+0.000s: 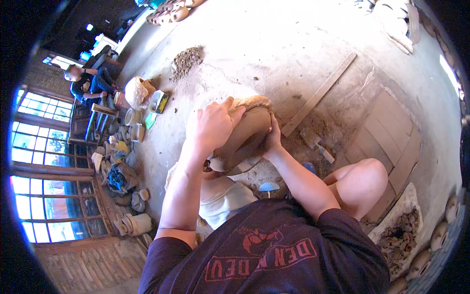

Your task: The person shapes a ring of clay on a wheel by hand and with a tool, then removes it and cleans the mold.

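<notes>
In front of my body I hold a curved brown clay vessel (246,133), tilted, with a rough tan edge at its far top. My left hand (214,126) lies over its upper left side, fingers hooked across that tan edge. Against the right wall my right hand (271,138) is pressed, its fingers partly hidden behind the clay. The vessel's lower part hangs over my lap, where a whitish cloth (227,205) covers one leg. A pale blue half-round piece (269,187) shows just below the vessel, near my shirt.
On the floor to the right lie a long wooden board (320,95), a trowel-like tool (316,143), flat clay slabs (384,139) and a sack of clay scraps (400,232). Ahead is a crumb pile (187,62). Containers (157,102) and a seated person (88,85) are at left.
</notes>
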The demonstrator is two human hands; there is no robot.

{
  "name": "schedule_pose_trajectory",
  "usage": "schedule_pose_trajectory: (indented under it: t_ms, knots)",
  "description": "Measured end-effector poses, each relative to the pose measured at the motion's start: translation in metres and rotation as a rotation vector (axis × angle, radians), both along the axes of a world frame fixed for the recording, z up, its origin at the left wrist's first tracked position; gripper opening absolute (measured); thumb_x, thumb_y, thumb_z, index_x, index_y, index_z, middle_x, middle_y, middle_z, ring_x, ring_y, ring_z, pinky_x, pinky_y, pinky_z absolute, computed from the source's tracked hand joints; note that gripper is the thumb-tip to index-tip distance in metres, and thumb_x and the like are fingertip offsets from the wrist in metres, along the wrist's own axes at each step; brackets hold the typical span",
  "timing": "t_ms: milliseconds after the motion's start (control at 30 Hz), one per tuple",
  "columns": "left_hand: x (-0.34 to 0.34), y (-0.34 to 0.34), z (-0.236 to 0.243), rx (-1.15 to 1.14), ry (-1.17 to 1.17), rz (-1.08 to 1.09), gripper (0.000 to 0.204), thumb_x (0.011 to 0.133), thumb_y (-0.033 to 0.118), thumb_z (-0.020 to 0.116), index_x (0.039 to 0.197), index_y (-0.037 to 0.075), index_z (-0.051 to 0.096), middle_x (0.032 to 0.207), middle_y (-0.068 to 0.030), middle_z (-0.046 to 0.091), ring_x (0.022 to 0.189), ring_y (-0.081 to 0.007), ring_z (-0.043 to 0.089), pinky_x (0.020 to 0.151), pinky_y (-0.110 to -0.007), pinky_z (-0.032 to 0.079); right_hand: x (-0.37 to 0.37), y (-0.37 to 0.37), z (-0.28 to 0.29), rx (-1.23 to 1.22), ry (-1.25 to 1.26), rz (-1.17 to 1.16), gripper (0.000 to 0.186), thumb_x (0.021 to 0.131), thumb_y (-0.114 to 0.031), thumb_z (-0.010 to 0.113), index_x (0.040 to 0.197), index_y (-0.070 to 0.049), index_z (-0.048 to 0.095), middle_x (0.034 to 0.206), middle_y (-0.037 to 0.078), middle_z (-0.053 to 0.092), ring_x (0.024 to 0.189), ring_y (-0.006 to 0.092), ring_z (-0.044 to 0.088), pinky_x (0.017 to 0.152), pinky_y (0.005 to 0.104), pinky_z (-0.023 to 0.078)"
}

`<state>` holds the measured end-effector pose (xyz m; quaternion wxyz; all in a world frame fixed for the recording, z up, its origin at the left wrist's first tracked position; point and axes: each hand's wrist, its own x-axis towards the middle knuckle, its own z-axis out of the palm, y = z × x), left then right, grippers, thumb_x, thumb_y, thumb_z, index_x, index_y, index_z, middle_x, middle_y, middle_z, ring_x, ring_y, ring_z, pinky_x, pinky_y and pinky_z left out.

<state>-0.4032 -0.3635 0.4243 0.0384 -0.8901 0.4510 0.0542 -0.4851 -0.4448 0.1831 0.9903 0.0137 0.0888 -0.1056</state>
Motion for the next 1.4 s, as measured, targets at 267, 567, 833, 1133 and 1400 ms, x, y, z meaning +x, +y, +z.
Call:
schedule_pose_trajectory:
  t_ms: [267,567,833,1133,1400]
  knots:
    - [0.006,0.005,-0.003,-0.015,0.014,0.018,0.057,0.106,0.053,0.048,0.139,0.009,0.063,0.11,-0.0284,0.072,0.105,-0.0472,0.069,0.092,-0.059,0.053,0.001,0.004,0.006,0.016,0.006,0.0,0.087,0.092,-0.076,0.051,0.153,-0.014,0.05,0.152,0.016,0.056,0.138,0.0398,0.053,0.119,0.0568,0.04]
    - [0.01,0.004,0.0,0.013,0.02,0.011,0.057,0.106,0.053,0.046,0.14,0.01,0.062,0.112,-0.0272,0.072,0.107,-0.0463,0.069,0.093,-0.058,0.053,0.003,0.005,0.005,-0.011,-0.01,-0.02,0.084,0.094,-0.074,0.05,0.153,-0.014,0.051,0.152,0.015,0.056,0.137,0.0394,0.054,0.118,0.0563,0.041]
    - [0.016,0.004,-0.005,0.039,0.0,-0.022,0.058,0.107,0.054,0.045,0.14,0.009,0.061,0.114,-0.0265,0.072,0.107,-0.0465,0.069,0.093,-0.057,0.053,0.003,0.006,0.009,-0.019,0.007,-0.025,0.084,0.093,-0.075,0.05,0.153,-0.015,0.051,0.151,0.014,0.057,0.137,0.0377,0.054,0.118,0.0551,0.041]
    - [0.011,0.0,0.004,0.06,0.029,0.022,0.05,0.107,0.049,0.047,0.138,0.014,0.063,0.119,-0.0232,0.072,0.106,-0.0442,0.07,0.09,-0.058,0.056,-0.002,0.008,0.019,-0.067,0.052,-0.031,0.085,0.093,-0.076,0.048,0.153,-0.015,0.051,0.152,0.014,0.057,0.138,0.0388,0.053,0.119,0.0562,0.039]
    - [0.037,0.008,-0.032,0.095,-0.131,-0.163,0.036,0.108,0.034,0.048,0.136,0.018,0.064,0.132,-0.0135,0.069,0.1,-0.0407,0.073,0.086,-0.054,0.06,0.0,0.008,0.017,-0.035,0.057,-0.049,0.083,0.094,-0.074,0.048,0.152,-0.015,0.052,0.151,0.014,0.057,0.138,0.0385,0.054,0.119,0.0564,0.039]
